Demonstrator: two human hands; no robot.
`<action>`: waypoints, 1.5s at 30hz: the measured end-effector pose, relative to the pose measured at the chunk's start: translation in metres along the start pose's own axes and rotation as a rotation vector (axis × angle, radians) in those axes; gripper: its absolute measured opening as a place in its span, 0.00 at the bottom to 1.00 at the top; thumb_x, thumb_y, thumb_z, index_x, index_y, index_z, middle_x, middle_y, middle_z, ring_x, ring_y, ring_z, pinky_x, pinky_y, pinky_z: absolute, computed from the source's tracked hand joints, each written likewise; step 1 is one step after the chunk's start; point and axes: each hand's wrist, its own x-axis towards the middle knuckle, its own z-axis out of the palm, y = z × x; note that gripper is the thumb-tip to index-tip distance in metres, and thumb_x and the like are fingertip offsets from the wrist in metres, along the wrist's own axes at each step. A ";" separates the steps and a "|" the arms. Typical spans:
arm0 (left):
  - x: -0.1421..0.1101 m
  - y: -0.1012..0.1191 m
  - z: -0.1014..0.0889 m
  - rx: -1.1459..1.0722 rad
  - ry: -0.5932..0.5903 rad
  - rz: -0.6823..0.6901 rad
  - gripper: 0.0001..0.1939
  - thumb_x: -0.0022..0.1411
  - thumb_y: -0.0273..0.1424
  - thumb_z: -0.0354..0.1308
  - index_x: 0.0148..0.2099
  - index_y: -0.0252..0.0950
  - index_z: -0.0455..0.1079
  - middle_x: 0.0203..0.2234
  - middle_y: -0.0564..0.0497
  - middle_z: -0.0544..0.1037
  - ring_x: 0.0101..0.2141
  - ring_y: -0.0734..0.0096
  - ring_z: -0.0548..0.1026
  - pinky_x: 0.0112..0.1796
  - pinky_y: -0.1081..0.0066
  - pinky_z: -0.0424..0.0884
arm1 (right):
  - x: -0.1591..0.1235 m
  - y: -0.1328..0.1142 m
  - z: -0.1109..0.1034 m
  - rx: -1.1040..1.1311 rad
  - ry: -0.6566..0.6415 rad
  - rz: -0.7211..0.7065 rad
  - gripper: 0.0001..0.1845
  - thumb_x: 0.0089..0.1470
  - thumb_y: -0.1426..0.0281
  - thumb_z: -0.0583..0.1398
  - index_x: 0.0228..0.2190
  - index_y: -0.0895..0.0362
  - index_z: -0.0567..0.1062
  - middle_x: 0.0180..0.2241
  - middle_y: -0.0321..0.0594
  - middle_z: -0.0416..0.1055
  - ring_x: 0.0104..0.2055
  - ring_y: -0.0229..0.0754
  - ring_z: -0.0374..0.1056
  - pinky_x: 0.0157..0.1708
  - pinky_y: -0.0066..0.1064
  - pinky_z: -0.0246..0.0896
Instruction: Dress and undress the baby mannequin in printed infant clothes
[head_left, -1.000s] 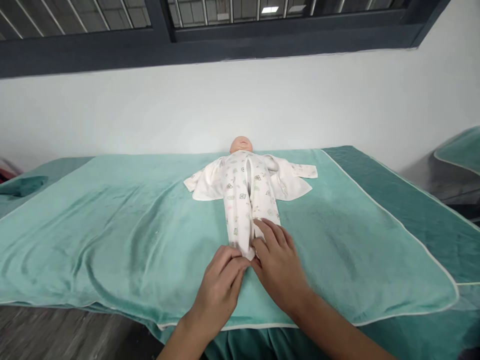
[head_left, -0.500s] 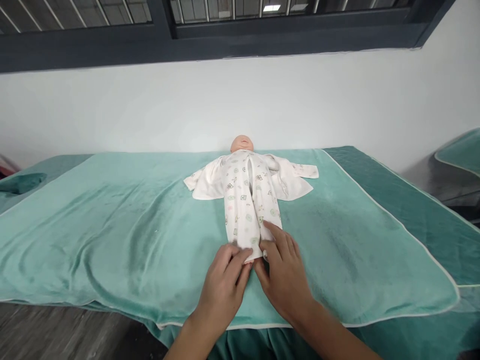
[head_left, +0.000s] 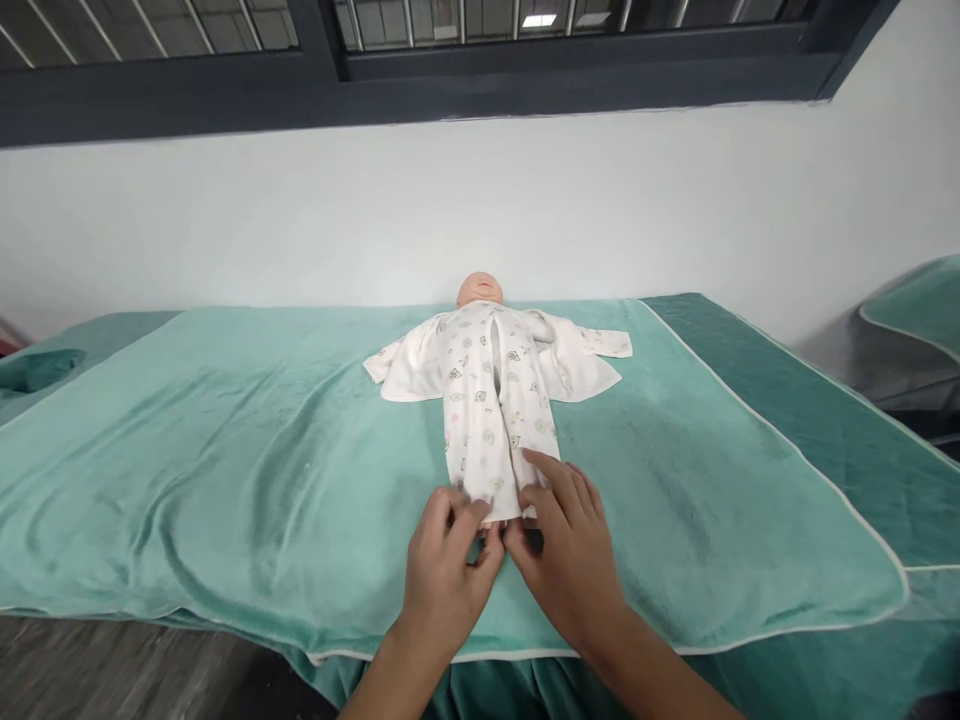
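A baby doll [head_left: 480, 288] lies on its back, its head toward the wall. White printed baby trousers [head_left: 480, 420] with an open crotch slit are over its body and legs. A white baby jacket [head_left: 416, 365] is spread beneath, sleeves out to both sides. My left hand [head_left: 450, 570] pinches the hem of the left trouser leg between thumb and fingers. At the hem of the other leg, my right hand [head_left: 566, 550] is closed on the cloth, thumb below and forefinger on top. The doll's feet are mostly hidden by the hems and my fingers.
A light green plush blanket [head_left: 225, 450] with pale piping covers the bed, over a darker green cover [head_left: 810, 430]. A white wall [head_left: 300, 220] and a dark window frame [head_left: 525, 85] with bars stand behind. Another green-covered surface [head_left: 922, 300] is at the right.
Both hands stay at the trouser hems. My left thumb and fingers have shifted slightly on the cloth, and the hem lies a little flatter. The whole view has moved slightly.
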 end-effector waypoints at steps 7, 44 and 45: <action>-0.004 -0.005 -0.004 0.093 0.047 0.108 0.11 0.64 0.21 0.59 0.48 0.37 0.71 0.35 0.49 0.68 0.34 0.70 0.70 0.34 0.70 0.72 | -0.005 -0.002 -0.007 -0.016 0.007 -0.039 0.10 0.55 0.78 0.60 0.33 0.53 0.66 0.52 0.45 0.75 0.57 0.51 0.68 0.59 0.51 0.59; 0.207 -0.100 0.032 -0.151 0.081 -0.222 0.11 0.67 0.34 0.53 0.46 0.37 0.73 0.44 0.46 0.78 0.48 0.63 0.74 0.50 0.63 0.70 | 0.161 0.082 0.058 0.435 -0.038 0.262 0.19 0.62 0.64 0.58 0.53 0.53 0.73 0.62 0.47 0.68 0.66 0.51 0.61 0.65 0.49 0.56; 0.226 -0.105 0.039 -0.144 0.042 -0.225 0.11 0.66 0.33 0.52 0.47 0.36 0.73 0.46 0.44 0.77 0.49 0.62 0.74 0.52 0.62 0.69 | 0.176 0.087 0.065 0.448 -0.057 0.284 0.21 0.62 0.63 0.57 0.55 0.53 0.73 0.63 0.48 0.67 0.67 0.51 0.60 0.66 0.49 0.55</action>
